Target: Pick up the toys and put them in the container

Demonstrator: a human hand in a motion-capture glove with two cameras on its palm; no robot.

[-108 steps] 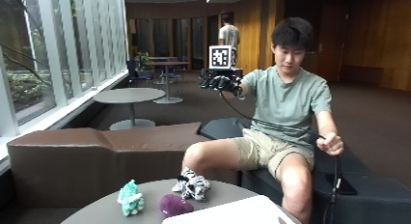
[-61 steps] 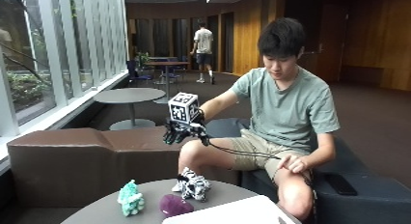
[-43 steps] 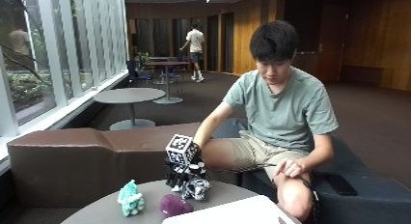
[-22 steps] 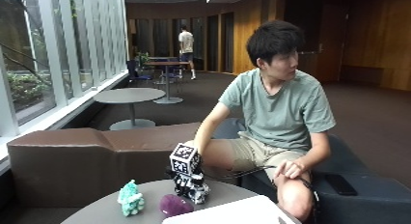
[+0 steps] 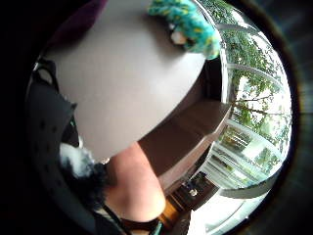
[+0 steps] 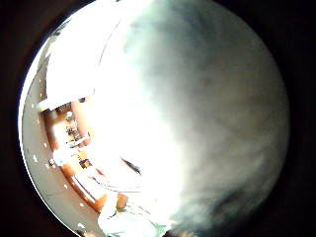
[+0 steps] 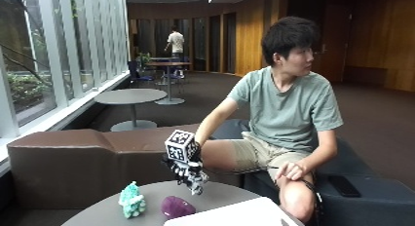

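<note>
Step in hand: first pick. B/w plush [image 7: 195,179] is gripped in right hand [image 7: 185,167], fingers curled round it, lifted just above table [image 7: 223,194]. Next, prob. carried to white container [image 7: 233,216]. Teal toy [image 7: 132,200] & purple toy [image 7: 176,207] left on table. No writing legible.

No readable text, label, brand, number or sign appears in any view: the person's plain green T-shirt [image 7: 290,110] carries no print, and the teal knitted toy [image 7: 132,200], purple plush toy [image 7: 177,206] and white container [image 7: 236,215] on the round grey table [image 7: 223,193] (all near its front edge) bear no lettering.
</note>
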